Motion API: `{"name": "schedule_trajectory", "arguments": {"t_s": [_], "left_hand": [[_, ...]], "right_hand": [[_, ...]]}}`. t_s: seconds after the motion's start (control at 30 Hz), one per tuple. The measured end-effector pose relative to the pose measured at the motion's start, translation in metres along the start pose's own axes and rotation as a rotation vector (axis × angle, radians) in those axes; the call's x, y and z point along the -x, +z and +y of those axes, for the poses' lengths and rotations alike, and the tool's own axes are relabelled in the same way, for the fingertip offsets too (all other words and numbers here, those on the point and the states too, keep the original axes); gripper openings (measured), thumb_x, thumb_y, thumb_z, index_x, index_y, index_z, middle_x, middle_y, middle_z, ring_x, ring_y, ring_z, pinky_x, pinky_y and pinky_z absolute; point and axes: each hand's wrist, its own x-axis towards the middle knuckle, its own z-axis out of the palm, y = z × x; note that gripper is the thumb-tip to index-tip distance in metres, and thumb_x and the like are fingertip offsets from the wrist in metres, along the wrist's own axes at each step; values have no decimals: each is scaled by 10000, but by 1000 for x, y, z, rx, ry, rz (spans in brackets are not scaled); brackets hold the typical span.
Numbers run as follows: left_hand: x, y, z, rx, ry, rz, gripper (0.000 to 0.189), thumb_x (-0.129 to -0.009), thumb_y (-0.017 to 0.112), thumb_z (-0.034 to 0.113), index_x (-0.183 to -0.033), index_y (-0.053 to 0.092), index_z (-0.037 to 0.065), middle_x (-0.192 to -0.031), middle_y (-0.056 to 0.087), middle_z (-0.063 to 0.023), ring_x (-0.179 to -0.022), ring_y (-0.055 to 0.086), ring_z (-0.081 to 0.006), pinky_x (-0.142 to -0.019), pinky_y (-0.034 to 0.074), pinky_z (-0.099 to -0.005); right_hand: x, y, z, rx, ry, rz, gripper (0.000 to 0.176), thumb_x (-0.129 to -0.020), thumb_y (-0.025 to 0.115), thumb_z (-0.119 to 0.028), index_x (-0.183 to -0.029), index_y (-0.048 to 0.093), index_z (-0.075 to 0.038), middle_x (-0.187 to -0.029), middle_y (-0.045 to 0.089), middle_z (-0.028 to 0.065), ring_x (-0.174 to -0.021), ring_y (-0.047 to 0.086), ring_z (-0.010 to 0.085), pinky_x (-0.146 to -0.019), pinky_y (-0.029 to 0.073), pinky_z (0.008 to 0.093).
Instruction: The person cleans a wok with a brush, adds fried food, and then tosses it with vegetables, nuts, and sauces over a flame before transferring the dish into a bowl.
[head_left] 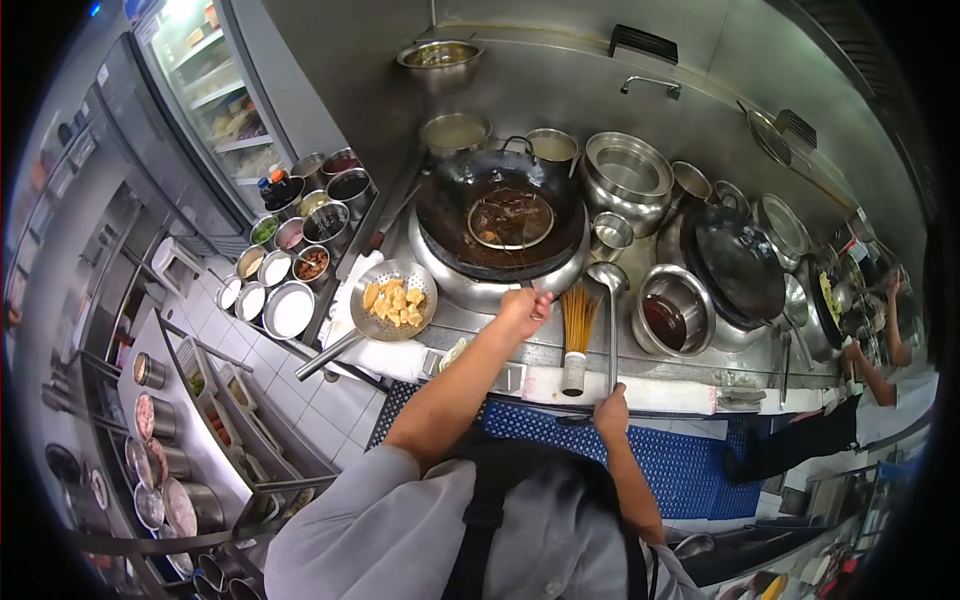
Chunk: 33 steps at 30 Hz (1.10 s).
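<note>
Dark liquid with a round wire-edged strainer lies in the large black wok (450, 228) at the centre. My left hand (526, 310) is closed at the wok's near edge; what its fingers grip is too small to make out. My right hand (611, 410) is wrapped round the handle end of a long ladle (613, 330), whose bowl points away from me. Between my hands lies a bamboo brush (577, 335). A perforated skimmer (393, 300) with pale golden pieces rests left of the wok, its handle toward the lower left.
Small pots of ingredients (292, 308) stand at the left. A steel bowl (672, 310) with dark red sauce and a second wok (740, 265) are at the right. A faucet (650, 84) is on the back wall. Another person's arm (875, 375) works at the far right.
</note>
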Motion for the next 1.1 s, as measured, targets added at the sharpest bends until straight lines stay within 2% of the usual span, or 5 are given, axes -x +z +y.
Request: {"name": "schedule_trajectory", "arguments": {"t_s": [0.07,0.3,0.5,0.97,1.1], "left_hand": [[-93,-55,4,51,61,-159,130,-910,377,-37,-948,488,20,-764,544,-84,-517,405,-89,-399,288,-206],[19,-23,13,-61,121,-20,125,-948,394,-6,-1046,463,29,-758,536,-88,-525,408,-98,-414,329,-228],[16,-21,12,-68,71,-47,110,-973,395,6,-1054,464,31,-768,548,-103,-538,428,-112,-429,358,-238],[64,-48,7,-350,294,-123,186,-891,393,-20,-1021,409,112,-694,484,-54,-481,349,-78,-367,254,-246],[69,-45,13,-326,324,-81,168,-899,384,-17,-1015,412,100,-682,479,-50,-472,349,-79,-364,262,-250]], "right_hand": [[4,-12,-12,-140,49,-43,417,-866,605,-106,-1228,467,50,-952,662,317,-908,668,443,-829,509,502],[26,-34,-51,-595,-166,-8,371,-919,508,-54,-1284,521,14,-680,558,33,-535,528,96,-476,446,279],[15,-86,-152,-888,-236,-301,549,-937,537,-6,-1470,409,-22,-693,535,-10,-519,492,65,-457,406,216],[-81,-60,-259,-131,-516,-172,610,-863,651,-117,-1434,472,3,-818,672,200,-765,667,278,-760,512,389],[-76,-65,-251,-283,-418,-272,594,-883,625,-111,-1446,467,-4,-773,659,147,-644,642,206,-651,508,364]]}}
